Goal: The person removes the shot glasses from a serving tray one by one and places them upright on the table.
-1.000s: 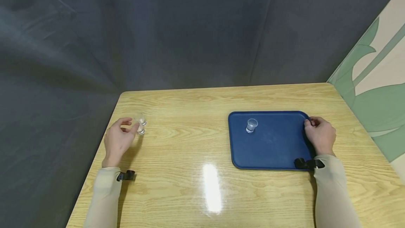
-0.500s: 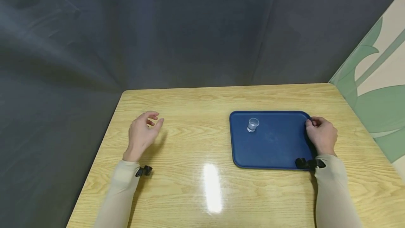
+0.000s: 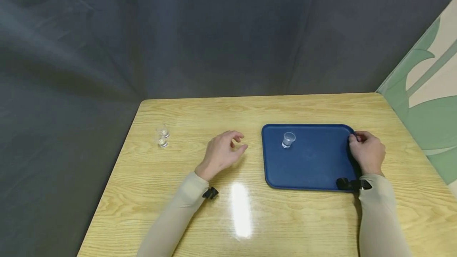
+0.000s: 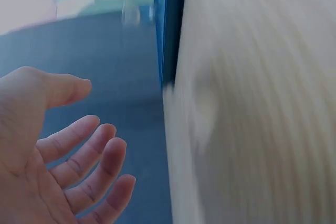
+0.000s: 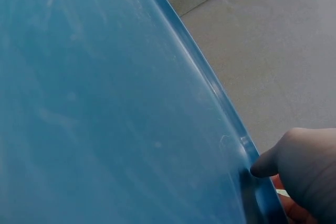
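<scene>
My left hand (image 3: 223,152) hangs over the table between the small glasses and the tray. In the left wrist view its fingers (image 4: 94,182) are loosely bent, with nothing in them. My right hand (image 3: 367,153) pinches the right rim of a blue tray (image 3: 310,169); in the right wrist view the thumb lies on the rim (image 5: 210,82) and the fingers are partly hidden behind it. One small clear glass (image 3: 288,140) stands upright on the tray's left part. At the left of the table stand two more clear glasses (image 3: 162,142), close together, one behind the other.
The wooden table (image 3: 200,225) has a bright light reflection near its front middle. A dark cloth (image 3: 228,35) hangs along the back and left edges. On the right is a green and cream patterned surface (image 3: 439,102).
My left hand has moved away from the two glasses at the left, rightward toward the tray, with nothing in it. My right hand keeps its hold on the tray rim.
</scene>
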Demonstrator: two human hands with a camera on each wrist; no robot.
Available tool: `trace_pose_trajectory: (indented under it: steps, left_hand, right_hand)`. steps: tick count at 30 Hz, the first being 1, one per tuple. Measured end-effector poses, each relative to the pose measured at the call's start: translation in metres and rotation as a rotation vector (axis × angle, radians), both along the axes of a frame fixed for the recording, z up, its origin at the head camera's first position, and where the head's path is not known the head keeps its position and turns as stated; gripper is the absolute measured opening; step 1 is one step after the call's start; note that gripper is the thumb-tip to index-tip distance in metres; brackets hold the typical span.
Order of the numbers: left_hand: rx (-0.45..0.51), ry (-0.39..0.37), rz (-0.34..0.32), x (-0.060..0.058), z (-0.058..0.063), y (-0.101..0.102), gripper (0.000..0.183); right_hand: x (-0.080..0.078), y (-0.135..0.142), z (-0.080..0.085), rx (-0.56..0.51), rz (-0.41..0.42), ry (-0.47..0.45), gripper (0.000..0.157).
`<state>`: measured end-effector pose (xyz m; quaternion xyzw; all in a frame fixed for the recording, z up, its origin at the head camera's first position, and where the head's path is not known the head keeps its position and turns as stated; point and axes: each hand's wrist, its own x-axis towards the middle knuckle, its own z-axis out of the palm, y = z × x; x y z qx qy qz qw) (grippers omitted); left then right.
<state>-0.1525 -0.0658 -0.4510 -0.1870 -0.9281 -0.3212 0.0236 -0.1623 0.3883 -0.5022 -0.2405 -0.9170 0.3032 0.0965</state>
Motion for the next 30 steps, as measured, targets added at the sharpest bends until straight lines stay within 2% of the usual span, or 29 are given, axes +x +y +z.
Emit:
trace_pose_trajectory:
  steps: [5,10,15,20,25,30]
  left_hand:
    - [-0.029,-0.008,-0.093,0.003,0.000,0.048,0.038]
    - [-0.018,0.016,-0.102,-0.001,0.002,0.076,0.037]
    - [-0.034,0.028,-0.061,-0.010,0.004,0.093,0.041]
    - [-0.080,0.005,-0.039,-0.017,0.005,0.107,0.044]
    - [-0.113,0.001,-0.038,-0.019,0.007,0.115,0.043]
    - [-0.117,0.002,-0.063,-0.021,0.006,0.122,0.038]
  right_hand:
    - [0.001,0.002,0.000,0.009,0.010,0.011,0.044]
    - [0.001,0.000,0.002,0.000,0.014,0.008,0.044]
    - [0.001,-0.001,0.002,-0.011,0.014,-0.002,0.044]
    - [-0.001,-0.003,0.003,-0.007,0.011,0.004,0.044]
    - [-0.003,-0.003,0.001,-0.009,0.007,0.009,0.044]
    - [-0.002,-0.002,-0.002,-0.009,-0.002,0.016,0.045]
